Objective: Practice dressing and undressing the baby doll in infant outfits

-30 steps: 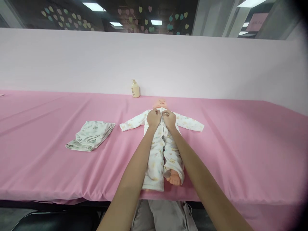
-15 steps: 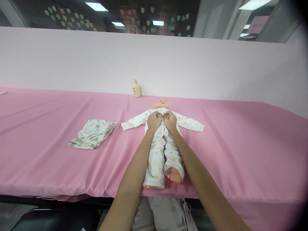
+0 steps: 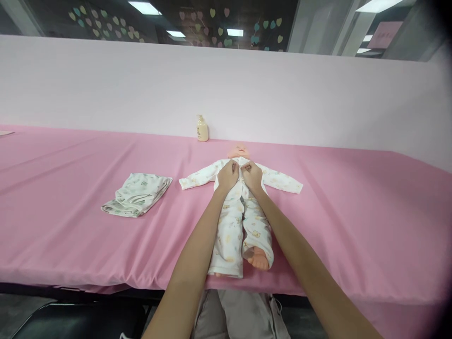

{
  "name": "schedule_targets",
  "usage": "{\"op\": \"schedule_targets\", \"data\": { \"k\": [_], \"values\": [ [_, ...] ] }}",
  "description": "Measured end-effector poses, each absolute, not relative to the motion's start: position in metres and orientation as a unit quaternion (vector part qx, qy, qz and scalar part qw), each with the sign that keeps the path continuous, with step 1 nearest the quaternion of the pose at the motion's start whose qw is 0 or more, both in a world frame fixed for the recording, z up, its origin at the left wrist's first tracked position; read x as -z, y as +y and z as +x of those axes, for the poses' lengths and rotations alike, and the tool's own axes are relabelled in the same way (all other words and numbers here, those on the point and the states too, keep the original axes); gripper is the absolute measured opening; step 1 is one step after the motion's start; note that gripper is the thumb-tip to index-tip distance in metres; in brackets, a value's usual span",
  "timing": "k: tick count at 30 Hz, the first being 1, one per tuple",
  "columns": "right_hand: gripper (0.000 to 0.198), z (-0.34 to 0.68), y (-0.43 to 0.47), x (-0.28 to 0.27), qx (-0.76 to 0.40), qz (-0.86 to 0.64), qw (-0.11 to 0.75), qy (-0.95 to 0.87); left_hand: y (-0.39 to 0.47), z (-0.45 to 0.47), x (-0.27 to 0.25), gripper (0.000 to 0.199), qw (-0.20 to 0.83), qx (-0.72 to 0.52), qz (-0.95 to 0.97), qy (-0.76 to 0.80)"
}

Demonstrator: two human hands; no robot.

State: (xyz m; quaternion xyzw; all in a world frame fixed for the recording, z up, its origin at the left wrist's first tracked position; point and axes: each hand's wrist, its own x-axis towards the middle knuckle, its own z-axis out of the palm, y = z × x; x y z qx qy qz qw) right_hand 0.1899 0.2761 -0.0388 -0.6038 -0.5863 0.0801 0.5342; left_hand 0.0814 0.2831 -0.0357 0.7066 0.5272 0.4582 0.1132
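Note:
A baby doll (image 3: 239, 151) lies on its back, dressed in a white printed baby shirt (image 3: 282, 181) and matching pants (image 3: 229, 235). Both sleeves stretch out sideways, and one bare foot pokes from the right pant leg. At the upper chest, my left hand (image 3: 228, 175) pinches one side of the shirt's front opening. Close beside it, my right hand (image 3: 252, 175) pinches the other side. The fingertips almost meet over the middle of the chest; whatever small fastener may be between them is hidden.
The pink-covered table (image 3: 353, 226) runs along a white wall. A folded printed cloth (image 3: 138, 195) lies left of the doll. Behind the doll, a cream pump bottle (image 3: 202, 129) stands against the wall. A black chair (image 3: 77, 320) is below the table's front edge.
Both hands stay pinched on the shirt front with only slight finger movement. The whole view has shifted a little; the doll, cloth and bottle rest as before.

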Motion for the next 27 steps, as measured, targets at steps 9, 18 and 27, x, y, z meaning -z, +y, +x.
{"op": "schedule_targets", "data": {
  "k": [9, 18, 27],
  "values": [
    [0.013, 0.192, 0.278, 0.038, -0.150, -0.552, 0.587, -0.573, 0.289, 0.075, 0.038, 0.020, 0.170, -0.509, 0.700, 0.471],
    [0.015, 0.194, 0.276, 0.035, -0.163, -0.536, 0.582, -0.590, 0.286, 0.075, 0.039, 0.024, 0.188, -0.510, 0.694, 0.472],
    [0.017, 0.203, 0.256, -0.009, -0.253, -0.588, 0.344, -0.687, 0.243, 0.047, 0.051, 0.018, 0.110, -0.472, 0.785, 0.386]
  ]
}}
